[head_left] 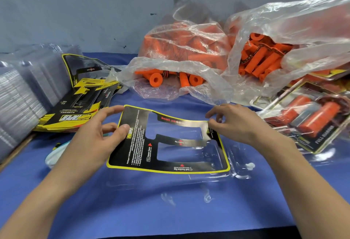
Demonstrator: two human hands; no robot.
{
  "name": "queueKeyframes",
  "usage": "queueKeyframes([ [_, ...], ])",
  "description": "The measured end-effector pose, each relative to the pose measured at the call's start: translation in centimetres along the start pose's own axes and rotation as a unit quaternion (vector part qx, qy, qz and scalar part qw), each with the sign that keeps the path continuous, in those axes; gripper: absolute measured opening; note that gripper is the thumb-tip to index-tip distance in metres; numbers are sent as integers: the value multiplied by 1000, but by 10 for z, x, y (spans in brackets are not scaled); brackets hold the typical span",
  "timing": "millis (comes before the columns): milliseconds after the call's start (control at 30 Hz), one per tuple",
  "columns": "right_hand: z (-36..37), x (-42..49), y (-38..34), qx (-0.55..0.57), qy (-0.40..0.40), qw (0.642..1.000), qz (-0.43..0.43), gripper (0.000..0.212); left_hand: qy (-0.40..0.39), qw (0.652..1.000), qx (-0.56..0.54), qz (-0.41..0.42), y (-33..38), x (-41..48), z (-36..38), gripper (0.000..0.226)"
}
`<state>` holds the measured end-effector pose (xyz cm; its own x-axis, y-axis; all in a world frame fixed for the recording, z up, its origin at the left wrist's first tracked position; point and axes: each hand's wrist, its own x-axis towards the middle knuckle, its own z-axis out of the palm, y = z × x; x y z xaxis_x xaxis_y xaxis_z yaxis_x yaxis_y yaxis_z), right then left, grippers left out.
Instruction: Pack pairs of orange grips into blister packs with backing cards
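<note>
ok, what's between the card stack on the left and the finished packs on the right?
Head view: one backing card, held by the left hand and right hand, over a clear blister on the blue cloth.

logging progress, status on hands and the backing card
Left hand pinches backing card at left edge; right hand pinches right edge. Card over clear blister, no grips inside. Bags of orange grips behind, not blocking.

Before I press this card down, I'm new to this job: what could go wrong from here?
The card is bowed between your left hand and right hand; pushing harder may crease it. The clear blister pack under it sticks out on the right, so the card may seat crooked. Loose grips lie at the mouth of the open bag just behind and could roll into your work.
</note>
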<state>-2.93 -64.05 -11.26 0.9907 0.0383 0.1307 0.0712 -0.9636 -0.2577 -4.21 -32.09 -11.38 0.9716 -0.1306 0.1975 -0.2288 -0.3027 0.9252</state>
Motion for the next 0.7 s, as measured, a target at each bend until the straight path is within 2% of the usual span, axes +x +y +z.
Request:
queueKeyframes([
  [367,1,1,3,6,-11,1000,-15,30,20,1000,-14,8,-3,2,-6,32],
  [700,3,2,7,2,-4,1000,-27,30,-5,1000,-2,-20,-10,4,-2,31],
])
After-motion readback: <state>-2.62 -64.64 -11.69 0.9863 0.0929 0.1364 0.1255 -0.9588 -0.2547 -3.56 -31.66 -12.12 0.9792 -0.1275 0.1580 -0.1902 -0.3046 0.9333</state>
